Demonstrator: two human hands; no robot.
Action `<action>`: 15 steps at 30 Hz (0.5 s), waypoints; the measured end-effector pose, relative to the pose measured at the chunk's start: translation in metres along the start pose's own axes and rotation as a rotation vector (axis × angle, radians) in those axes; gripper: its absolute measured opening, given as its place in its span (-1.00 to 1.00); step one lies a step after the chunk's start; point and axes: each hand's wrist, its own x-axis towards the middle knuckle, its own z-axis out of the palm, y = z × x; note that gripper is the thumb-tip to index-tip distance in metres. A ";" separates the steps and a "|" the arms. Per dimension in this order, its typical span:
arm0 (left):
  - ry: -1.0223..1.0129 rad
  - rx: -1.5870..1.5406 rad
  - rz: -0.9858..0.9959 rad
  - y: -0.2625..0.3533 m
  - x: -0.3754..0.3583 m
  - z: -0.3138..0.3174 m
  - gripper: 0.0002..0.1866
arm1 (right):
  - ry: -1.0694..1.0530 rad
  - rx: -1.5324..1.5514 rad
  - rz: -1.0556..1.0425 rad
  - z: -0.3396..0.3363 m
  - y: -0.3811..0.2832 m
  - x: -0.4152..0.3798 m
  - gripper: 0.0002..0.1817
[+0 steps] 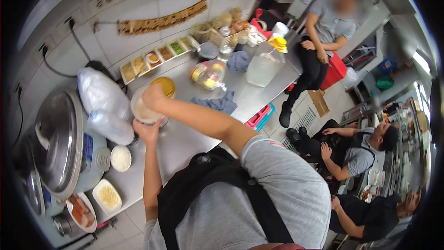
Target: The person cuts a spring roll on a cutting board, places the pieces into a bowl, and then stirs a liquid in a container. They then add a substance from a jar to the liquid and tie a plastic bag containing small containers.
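Note:
A round, pale, see-through container [138, 114] with whitish contents stands over the metal counter [178, 132]. My left hand [148, 129] grips its lower near side, fingers around the wall. From above, my right hand [152, 98] reaches into it; its fingers are hidden inside, so what they hold does not show. Just behind the container sits a yellow bowl [167, 85]. Nearby to the left lie filled clear plastic bags [104, 93]. A tub of white grains like rice [121, 158] and a white dish of pale yellowish shreds [107, 196] are closer to me.
Large lidded metal pots [58, 143] crowd the left. Along the wall runs a seasoning tray [152, 59]. To the right are a wrapped bag [208, 75], a blue-grey cloth [219, 103] and a yellow-capped jug [264, 67]. Several co-workers [323, 32] are on the right.

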 end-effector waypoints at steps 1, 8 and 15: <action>0.008 0.007 0.014 -0.005 0.000 0.002 0.12 | -0.047 -0.001 -0.025 -0.001 -0.002 -0.001 -0.77; -0.010 0.052 -0.042 0.003 0.001 -0.001 0.11 | 0.005 0.151 -0.255 -0.031 -0.010 -0.018 -0.80; -0.036 0.038 -0.183 0.027 -0.001 -0.014 0.11 | 0.098 0.025 -0.130 -0.011 0.009 -0.003 -0.79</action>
